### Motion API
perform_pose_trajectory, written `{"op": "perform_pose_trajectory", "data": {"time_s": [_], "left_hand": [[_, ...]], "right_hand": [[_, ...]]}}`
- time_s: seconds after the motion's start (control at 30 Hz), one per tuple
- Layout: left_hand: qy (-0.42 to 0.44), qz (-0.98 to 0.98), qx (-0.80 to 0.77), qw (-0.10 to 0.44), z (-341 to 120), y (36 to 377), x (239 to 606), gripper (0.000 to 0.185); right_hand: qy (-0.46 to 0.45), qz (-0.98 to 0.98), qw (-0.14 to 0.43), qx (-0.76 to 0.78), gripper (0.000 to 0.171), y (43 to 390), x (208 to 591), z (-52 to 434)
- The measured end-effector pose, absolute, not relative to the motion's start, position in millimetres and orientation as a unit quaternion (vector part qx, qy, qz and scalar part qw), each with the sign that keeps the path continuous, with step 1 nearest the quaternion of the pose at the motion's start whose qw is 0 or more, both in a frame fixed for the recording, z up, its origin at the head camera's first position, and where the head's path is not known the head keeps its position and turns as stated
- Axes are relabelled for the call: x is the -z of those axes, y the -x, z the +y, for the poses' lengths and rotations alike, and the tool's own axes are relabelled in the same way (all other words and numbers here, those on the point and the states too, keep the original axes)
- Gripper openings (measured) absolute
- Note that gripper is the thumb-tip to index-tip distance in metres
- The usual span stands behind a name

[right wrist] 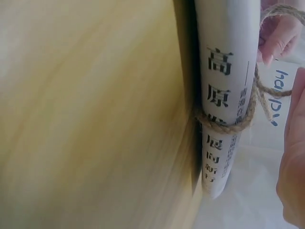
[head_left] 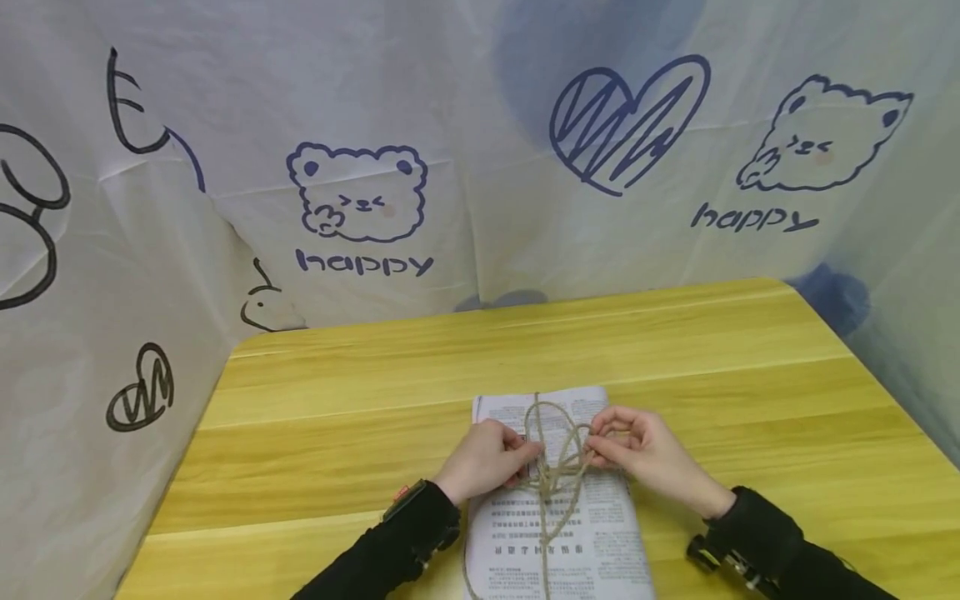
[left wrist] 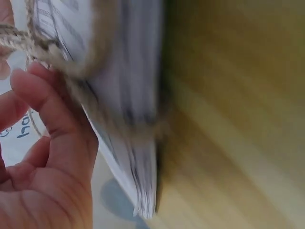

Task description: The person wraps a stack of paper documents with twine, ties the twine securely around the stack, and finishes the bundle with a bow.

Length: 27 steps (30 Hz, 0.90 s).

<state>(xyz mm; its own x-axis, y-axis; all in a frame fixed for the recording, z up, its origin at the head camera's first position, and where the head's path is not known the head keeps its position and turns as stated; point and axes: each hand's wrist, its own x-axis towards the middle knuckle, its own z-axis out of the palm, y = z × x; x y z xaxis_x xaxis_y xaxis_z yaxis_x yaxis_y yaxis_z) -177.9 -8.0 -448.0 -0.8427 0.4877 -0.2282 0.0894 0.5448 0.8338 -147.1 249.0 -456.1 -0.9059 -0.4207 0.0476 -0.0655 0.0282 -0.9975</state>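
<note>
the jute twine (head_left: 553, 467) is already wrapped crosswise round the folded newspaper bundle (head_left: 555, 533) at the table's (head_left: 750, 400) near edge — left hand (head_left: 486, 460) and right hand (head_left: 647, 452) each pinch a strand, the knot looking loose, not yet cinched.

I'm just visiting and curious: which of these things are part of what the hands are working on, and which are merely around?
In use:
- left hand, pinching the twine
- right hand, pinching the twine
- twine, wrapped round the stack
- newspaper stack

Merely around:
- wooden table
- cartoon-printed cloth behind it
</note>
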Motion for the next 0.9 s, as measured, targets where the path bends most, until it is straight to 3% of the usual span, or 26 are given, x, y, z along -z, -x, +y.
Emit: {"op": "perform_pose_trajectory", "data": {"time_s": [0.13, 0.33, 0.5, 0.9], "left_hand": [[-0.16, 0.844, -0.46, 0.223, -2.5, 177.8, 449.4, 0.024], [-0.198, 0.867, -0.414, 0.196, -9.5, 175.2, 444.4, 0.029], [-0.243, 0.901, -0.319, 0.162, -18.9, 172.6, 440.9, 0.031], [-0.279, 0.913, -0.239, 0.176, -55.6, 175.6, 433.2, 0.03]], "right_hand": [[0.158, 0.704, 0.122, 0.681, 0.024, 148.0, 455.8, 246.9], [0.089, 0.736, 0.09, 0.665, 0.021, 149.4, 453.4, 245.4], [0.029, 0.752, 0.095, 0.651, 0.019, 152.0, 452.2, 248.2], [0.007, 0.788, 0.122, 0.603, 0.016, 152.0, 456.7, 266.2]]}}
